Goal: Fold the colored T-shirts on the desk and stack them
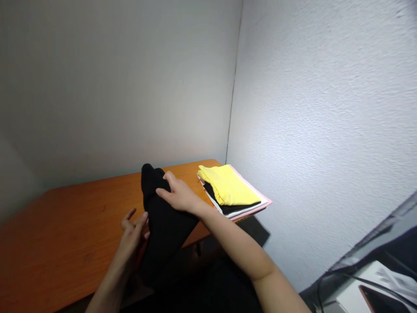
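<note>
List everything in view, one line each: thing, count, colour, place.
table: one, orange-brown wood, in the corner between two walls
black garment: one, black, draped over the table's near edge, under both hands
folded clothes: one stack, yellow on top, then black, white and pink, at the table's right end
walls: two, pale grey, behind and to the right
cable: one, black, bottom right corner
left hand: one, fingers against the garment's left side
right hand: one, flat on the garment

Place: you are in a plain room corner | Evidence: bare textured walls (325,108), wooden table (65,226), stack of folded clothes (233,191)
</note>
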`<act>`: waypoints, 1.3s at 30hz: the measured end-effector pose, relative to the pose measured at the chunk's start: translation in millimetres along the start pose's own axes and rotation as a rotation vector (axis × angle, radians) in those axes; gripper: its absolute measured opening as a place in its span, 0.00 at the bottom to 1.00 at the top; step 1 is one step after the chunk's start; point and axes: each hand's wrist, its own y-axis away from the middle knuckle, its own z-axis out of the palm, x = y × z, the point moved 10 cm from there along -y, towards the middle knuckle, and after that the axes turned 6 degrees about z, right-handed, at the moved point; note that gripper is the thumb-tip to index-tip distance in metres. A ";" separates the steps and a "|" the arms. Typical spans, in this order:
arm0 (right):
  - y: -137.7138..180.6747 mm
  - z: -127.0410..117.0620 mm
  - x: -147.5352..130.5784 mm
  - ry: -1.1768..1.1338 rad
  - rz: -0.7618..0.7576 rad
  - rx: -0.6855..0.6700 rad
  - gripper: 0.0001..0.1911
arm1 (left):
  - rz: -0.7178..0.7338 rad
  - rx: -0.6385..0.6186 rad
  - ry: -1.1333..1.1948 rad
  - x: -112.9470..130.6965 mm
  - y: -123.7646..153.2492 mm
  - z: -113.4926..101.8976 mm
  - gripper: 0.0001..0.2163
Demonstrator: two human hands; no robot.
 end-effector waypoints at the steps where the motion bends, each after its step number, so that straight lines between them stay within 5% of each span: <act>1: -3.4 -18.1 -1.0 -0.038 -0.008 0.022 0.11 | -0.013 -0.081 0.049 7.5 5.3 22.9 0.34; 6: -14.0 -126.0 22.3 -0.281 -0.010 0.133 0.12 | 0.139 -0.252 0.119 74.3 2.4 109.2 0.37; 10: -11.8 -206.5 89.0 -0.439 0.157 0.220 0.15 | 0.374 -0.355 0.027 124.6 -20.8 179.6 0.31; 13: 8.9 -233.0 166.6 -0.338 0.428 0.268 0.13 | 0.351 -0.398 -0.160 108.7 -36.0 231.2 0.29; 16: 46.7 -220.8 240.0 -0.118 0.707 0.177 0.10 | 0.235 -0.460 -0.366 61.4 -39.6 267.7 0.30; 21: 86.9 -199.9 289.6 0.007 0.759 0.096 0.13 | 0.304 -0.435 -0.400 35.4 -38.3 275.9 0.30; 27: 114.1 -230.5 319.2 0.294 0.962 0.058 0.27 | 0.299 -0.443 -0.431 39.8 -33.7 271.1 0.29; 31: 133.2 -228.6 332.9 0.443 1.084 -0.141 0.42 | 0.435 -0.348 -0.583 58.9 -20.0 263.4 0.30; 34: 142.5 -222.9 338.9 0.466 1.132 -0.243 0.47 | 0.716 -0.293 -0.701 97.1 5.0 261.2 0.25; 39: 141.4 -225.7 341.6 0.432 1.156 -0.177 0.39 | 1.063 -0.711 -0.767 120.3 65.0 302.0 0.16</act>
